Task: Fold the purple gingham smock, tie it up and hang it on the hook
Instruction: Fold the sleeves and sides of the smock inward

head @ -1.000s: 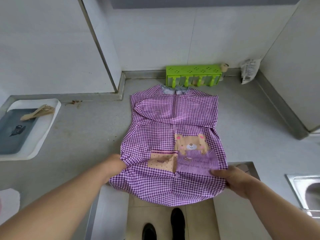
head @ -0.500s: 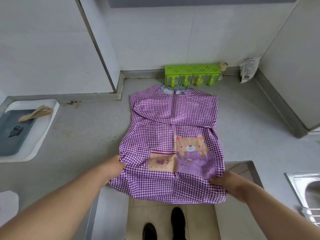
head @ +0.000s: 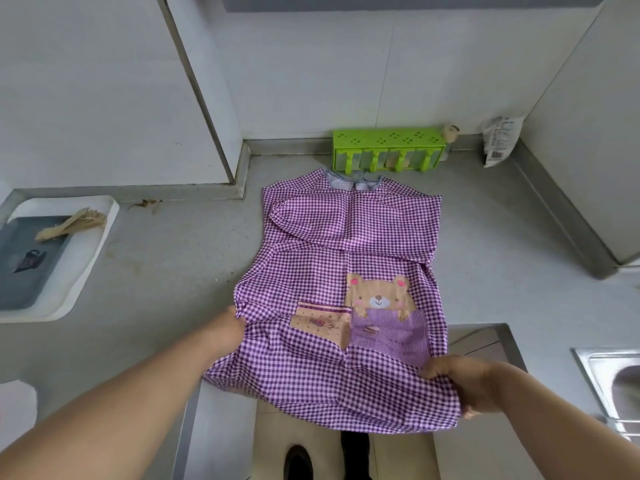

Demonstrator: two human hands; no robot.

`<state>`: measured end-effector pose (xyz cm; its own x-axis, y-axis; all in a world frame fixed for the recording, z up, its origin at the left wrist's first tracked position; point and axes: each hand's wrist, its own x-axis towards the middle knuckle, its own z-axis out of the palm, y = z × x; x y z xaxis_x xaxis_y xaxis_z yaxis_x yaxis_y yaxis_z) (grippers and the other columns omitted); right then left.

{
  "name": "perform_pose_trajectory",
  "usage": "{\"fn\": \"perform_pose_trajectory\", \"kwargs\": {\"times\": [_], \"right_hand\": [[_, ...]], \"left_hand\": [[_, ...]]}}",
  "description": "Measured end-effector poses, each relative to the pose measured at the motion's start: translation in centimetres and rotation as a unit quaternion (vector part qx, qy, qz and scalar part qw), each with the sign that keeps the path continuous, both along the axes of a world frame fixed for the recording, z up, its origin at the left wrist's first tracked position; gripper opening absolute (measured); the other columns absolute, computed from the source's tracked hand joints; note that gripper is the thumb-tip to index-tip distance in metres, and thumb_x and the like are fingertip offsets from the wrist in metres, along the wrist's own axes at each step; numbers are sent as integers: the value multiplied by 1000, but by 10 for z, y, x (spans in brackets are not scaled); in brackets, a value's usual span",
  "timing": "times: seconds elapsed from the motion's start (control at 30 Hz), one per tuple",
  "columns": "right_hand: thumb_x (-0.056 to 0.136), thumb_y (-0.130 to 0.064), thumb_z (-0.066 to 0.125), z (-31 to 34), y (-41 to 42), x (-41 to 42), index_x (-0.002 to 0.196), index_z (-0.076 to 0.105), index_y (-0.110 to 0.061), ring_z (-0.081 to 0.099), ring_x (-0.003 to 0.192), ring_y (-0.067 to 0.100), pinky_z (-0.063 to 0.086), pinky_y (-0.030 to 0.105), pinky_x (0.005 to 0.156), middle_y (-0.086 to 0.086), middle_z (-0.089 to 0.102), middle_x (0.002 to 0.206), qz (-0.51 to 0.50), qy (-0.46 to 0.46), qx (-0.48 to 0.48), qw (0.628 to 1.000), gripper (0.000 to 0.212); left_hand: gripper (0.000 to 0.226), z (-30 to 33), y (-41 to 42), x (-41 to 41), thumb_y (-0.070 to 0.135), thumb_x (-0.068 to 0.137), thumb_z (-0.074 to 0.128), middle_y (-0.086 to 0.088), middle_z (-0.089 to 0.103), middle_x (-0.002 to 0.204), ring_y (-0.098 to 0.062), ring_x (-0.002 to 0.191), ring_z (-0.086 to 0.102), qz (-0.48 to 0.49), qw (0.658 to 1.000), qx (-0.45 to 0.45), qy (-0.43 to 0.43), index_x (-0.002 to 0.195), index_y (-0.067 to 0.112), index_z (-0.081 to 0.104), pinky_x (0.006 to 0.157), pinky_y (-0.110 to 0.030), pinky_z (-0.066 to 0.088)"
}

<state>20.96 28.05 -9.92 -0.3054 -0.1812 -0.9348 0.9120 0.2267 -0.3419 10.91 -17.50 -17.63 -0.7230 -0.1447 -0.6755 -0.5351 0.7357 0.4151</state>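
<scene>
Purple gingham smock [head: 346, 265] spread flat at frame centre on the grey counter [head: 166, 282], collar toward the green rack [head: 388, 148] at the upper centre wall, bear pocket lower right, hem overhanging the counter's near edge above the floor. Left hand [head: 227, 329] gripping the smock's lower left side edge, fingers tucked under the cloth; right hand [head: 467, 381] pinching the lower right hem corner. White tray [head: 86, 268] at frame left, sink [head: 609, 382] at lower right.
</scene>
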Motion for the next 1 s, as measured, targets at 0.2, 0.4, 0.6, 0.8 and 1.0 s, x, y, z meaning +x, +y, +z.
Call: {"fn": "perform_pose_trajectory", "kwargs": {"times": [0.2,0.4,0.6,0.8,1.0], "right_hand": [[84,-17,81,-5,19,2,130,57,-30,62,102,10,53,28,91,-10,63,117,323,70,161,930,54],[101,-35,61,-25,37,25,130,68,-17,67,97,4,48,12,85,-13,70,105,333,148,287,886,36],[109,-39,43,-10,26,35,138,60,-1,63,104,23,46,33,108,17,65,136,76,101,219,968,50],[68,-46,91,59,11,1,105,79,1,73,100,43,63,52,76,26,75,110,-344,163,-92,920,61],[102,0,48,59,-9,-12,103,59,-12,71,73,36,57,41,58,23,71,96,-315,214,-23,924,16]], "left_hand": [[56,-37,-26,-13,43,103,29,-3,50,160,-30,142,50,13,1000,3,-9,155,30,46,122,-56,37],[58,28,0,8,47,110,38,-8,44,165,-33,147,46,-39,999,-1,-18,162,22,39,124,-50,33],[44,81,4,21,26,95,77,-23,75,121,-42,108,73,60,976,117,-174,131,4,66,98,-62,57],[43,122,8,-17,46,105,58,-11,76,125,-32,118,71,96,934,327,-109,133,16,70,112,-54,49],[45,112,12,-6,38,99,67,-11,75,129,-34,121,70,112,920,361,-99,138,14,65,111,-56,49]]}}
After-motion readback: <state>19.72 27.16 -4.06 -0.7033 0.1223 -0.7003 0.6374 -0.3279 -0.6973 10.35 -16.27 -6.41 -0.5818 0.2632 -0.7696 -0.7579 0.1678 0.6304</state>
